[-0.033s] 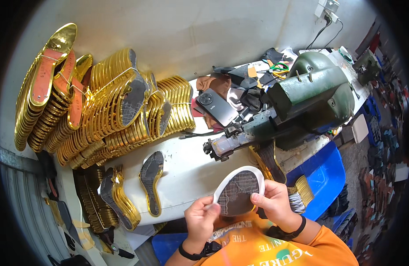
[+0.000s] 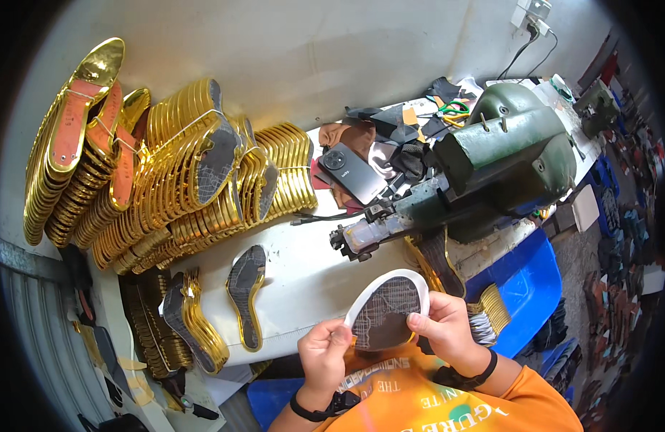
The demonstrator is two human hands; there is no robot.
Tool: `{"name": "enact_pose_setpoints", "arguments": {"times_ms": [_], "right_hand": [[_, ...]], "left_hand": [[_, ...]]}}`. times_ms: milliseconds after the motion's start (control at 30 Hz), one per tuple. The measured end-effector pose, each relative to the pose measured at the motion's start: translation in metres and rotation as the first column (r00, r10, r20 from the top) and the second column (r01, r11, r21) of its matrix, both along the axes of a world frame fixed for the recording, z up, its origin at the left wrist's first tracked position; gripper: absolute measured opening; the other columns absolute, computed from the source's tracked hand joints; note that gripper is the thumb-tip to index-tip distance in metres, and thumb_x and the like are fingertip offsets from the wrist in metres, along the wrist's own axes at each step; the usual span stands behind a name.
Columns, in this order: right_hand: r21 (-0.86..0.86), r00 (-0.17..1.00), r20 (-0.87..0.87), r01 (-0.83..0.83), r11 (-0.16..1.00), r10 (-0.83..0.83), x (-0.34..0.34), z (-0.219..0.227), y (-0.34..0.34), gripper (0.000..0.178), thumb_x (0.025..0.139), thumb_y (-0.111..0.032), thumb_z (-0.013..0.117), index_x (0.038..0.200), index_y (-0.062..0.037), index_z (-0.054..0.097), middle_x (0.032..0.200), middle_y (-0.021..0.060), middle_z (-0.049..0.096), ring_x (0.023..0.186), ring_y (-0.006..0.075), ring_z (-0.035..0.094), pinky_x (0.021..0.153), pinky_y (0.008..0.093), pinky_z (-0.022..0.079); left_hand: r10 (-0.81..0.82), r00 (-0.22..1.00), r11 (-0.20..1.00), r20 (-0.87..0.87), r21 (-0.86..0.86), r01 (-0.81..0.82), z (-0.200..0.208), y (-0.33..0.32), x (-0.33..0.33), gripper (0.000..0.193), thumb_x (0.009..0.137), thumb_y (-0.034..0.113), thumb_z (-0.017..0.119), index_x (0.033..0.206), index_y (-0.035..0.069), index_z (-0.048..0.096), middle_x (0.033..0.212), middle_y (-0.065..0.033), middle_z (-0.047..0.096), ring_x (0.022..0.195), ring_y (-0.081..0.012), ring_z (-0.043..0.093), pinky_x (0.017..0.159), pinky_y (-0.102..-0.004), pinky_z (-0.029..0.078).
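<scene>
Close to my body, I hold up an insole, its dark patterned face toward me and a pale band curving round its rounded end. Its lower part is hidden from sight. My left hand is closed at the left edge, thumb on the near side. My right hand pinches the right edge, its thumb pressed on the dark face. Beyond the insole, the small head of a green machine juts over the white table. A single gold-edged insole lies on the table to the left.
Bundled gold-edged insoles crowd the table's far left; a smaller stack stands nearer. A phone and fabric scraps lie beside the machine. At right, a blue bin adjoins another stack of insoles.
My left thumb and the insole's left edge have shifted very slightly. My right hand keeps nearly the same place, and the table looks unchanged.
</scene>
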State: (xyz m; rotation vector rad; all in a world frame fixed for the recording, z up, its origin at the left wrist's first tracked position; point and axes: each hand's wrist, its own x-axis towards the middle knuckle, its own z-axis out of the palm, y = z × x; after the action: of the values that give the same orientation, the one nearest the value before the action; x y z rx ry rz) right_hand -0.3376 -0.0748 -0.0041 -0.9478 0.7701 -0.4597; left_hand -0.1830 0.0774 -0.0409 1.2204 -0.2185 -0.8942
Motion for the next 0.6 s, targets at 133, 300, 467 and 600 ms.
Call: {"name": "enact_pose_setpoints", "arguments": {"times_ms": [133,300,467,600], "right_hand": [[0.074,0.997,0.032,-0.065,0.995,0.063,-0.003,0.002,-0.004,0.018,0.092,-0.01,0.075,0.102,0.0035,0.07,0.091,0.0053,0.072,0.078,0.0081,0.064,0.067,0.0232,0.053],[0.101,0.984,0.119,-0.147,0.984,0.134,-0.004,0.014,-0.016,0.026,0.092,-0.007,0.073,0.115,0.0052,0.07,0.099,0.0066,0.073,0.09,0.0117,0.066,0.083,0.0257,0.053],[-0.003,0.982,0.074,-0.173,0.985,0.173,-0.017,0.002,-0.011,0.024,0.093,-0.008,0.072,0.111,0.0074,0.07,0.099,0.0092,0.074,0.088,0.0123,0.067,0.079,0.0267,0.054],[0.025,0.981,0.194,0.021,0.999,-0.025,-0.009,-0.002,-0.015,0.026,0.095,-0.012,0.069,0.112,0.0073,0.071,0.104,0.0137,0.075,0.092,0.0162,0.07,0.085,0.0293,0.055]], "left_hand": [[0.13,0.987,0.98,-0.096,-0.138,-0.142,0.005,-0.009,-0.001,0.015,0.097,0.009,0.07,0.098,-0.006,0.07,0.087,-0.004,0.069,0.078,-0.0072,0.058,0.073,-0.0221,0.047],[-0.046,0.977,0.999,0.21,0.015,0.044,0.024,-0.009,0.018,0.015,0.096,0.009,0.071,0.098,-0.006,0.069,0.08,-0.0021,0.068,0.069,-0.0054,0.055,0.063,-0.0193,0.045],[-0.187,0.959,0.978,0.212,-0.049,0.201,0.036,-0.012,0.028,0.033,0.095,0.01,0.073,0.122,-0.005,0.062,0.093,-0.0035,0.068,0.082,-0.0047,0.058,0.071,-0.0207,0.047],[-0.461,0.886,0.885,0.04,-0.049,0.463,0.053,-0.023,0.026,0.046,0.091,0.01,0.076,0.131,-0.005,0.058,0.107,-0.0043,0.067,0.092,-0.0063,0.059,0.082,-0.0216,0.047]]}}
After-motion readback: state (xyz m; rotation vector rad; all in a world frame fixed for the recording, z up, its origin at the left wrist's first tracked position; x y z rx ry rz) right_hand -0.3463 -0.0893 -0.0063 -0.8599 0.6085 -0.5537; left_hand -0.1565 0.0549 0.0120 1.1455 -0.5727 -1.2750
